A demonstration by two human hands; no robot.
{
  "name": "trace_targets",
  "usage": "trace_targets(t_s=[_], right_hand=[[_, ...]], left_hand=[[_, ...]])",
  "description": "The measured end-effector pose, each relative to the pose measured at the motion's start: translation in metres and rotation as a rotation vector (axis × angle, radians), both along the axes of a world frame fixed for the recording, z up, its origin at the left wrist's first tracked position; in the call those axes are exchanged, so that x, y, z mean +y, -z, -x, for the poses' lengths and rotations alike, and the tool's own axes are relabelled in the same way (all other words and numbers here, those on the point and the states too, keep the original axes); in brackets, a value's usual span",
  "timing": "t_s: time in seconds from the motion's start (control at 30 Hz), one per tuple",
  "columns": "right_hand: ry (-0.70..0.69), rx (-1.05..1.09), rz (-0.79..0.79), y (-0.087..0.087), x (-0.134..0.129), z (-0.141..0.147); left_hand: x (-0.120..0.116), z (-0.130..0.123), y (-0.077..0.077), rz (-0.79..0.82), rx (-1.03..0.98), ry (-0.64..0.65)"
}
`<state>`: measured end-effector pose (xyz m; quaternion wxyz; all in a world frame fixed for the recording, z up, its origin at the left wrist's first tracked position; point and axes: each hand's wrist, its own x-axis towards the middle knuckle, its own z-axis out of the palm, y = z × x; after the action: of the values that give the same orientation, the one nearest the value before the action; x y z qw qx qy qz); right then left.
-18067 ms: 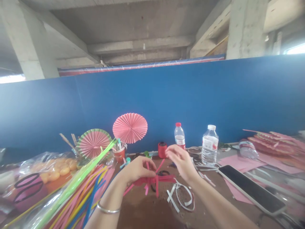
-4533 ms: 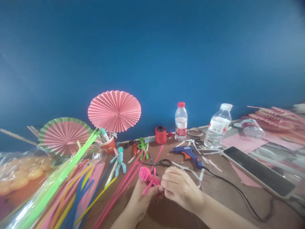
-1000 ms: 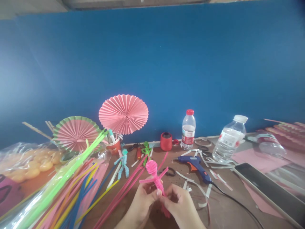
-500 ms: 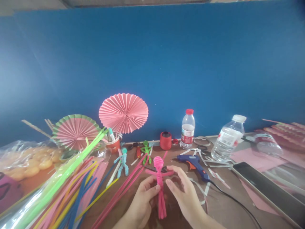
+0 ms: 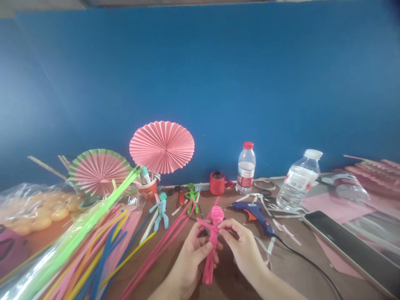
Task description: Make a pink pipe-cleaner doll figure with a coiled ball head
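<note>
The left hand (image 5: 195, 256) grips the pink figure (image 5: 213, 237) by its torso, the right hand (image 5: 236, 237) pinching its arm near the shoulder. Above the desk's (image 5: 229, 273) near edge, its long axis stands roughly upright, head away from the wearer, legs toward that edge.

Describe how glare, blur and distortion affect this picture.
Head view: white glare streaks the plastic sleeve at left; the phone and clear bag look smeared towards the edges; the blue wall shows a pale haze at far left.

Blue wall (image 5: 200, 83) behind brown table (image 5: 250, 283)
</note>
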<state>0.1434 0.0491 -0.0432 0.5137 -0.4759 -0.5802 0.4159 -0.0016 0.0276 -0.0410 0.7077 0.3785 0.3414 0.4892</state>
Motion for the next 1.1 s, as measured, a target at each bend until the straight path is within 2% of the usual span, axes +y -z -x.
trace_targets(t_s=[0.3,0.6,0.8,1.1], right_hand=[[0.040,0.025,0.038,0.001,0.000,0.001],[0.063,0.087,0.081,-0.005,-0.001,0.003],[0.088,0.080,0.059,0.002,-0.002,0.002],[0.064,0.059,0.040,0.009,-0.003,0.003]], left_hand=[[0.000,0.001,0.005,-0.032,0.000,0.027],[-0.001,-0.002,0.000,-0.025,0.008,-0.007],[0.001,0.001,0.007,-0.037,-0.005,0.011],[0.000,0.002,0.005,-0.043,-0.027,0.025]])
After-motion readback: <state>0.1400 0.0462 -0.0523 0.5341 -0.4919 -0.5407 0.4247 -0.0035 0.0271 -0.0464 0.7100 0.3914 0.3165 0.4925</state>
